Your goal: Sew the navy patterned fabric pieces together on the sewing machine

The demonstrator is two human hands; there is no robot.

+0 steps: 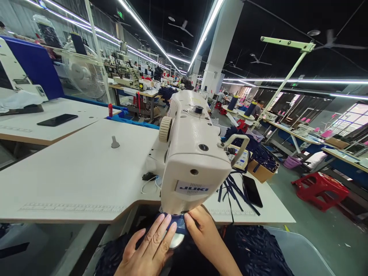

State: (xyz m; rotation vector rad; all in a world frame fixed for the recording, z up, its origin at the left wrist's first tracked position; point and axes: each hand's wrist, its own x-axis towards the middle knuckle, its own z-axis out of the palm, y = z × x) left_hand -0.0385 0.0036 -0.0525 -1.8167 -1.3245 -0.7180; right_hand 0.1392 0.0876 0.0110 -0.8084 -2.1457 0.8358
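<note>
left hand [149,249] flat, fingers spread narrow, pressing small blue fabric piece [176,223] under head of cream juki sewing machine [191,153]. right hand [202,232] just right of it, fingers curled, pinching same piece. fabric sits at near table edge, over dark navy lace cloth [253,249] (draped toward lap). black phone [252,190] and loose navy strips [230,189] right of machine on white table [77,172]. red plastic stool [320,189] far right.

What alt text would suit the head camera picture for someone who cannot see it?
Two bare hands, left hand and right hand, press dark blue fabric under the head of a cream sewing machine on a white table. A black phone and blue strips lie to the right.
</note>
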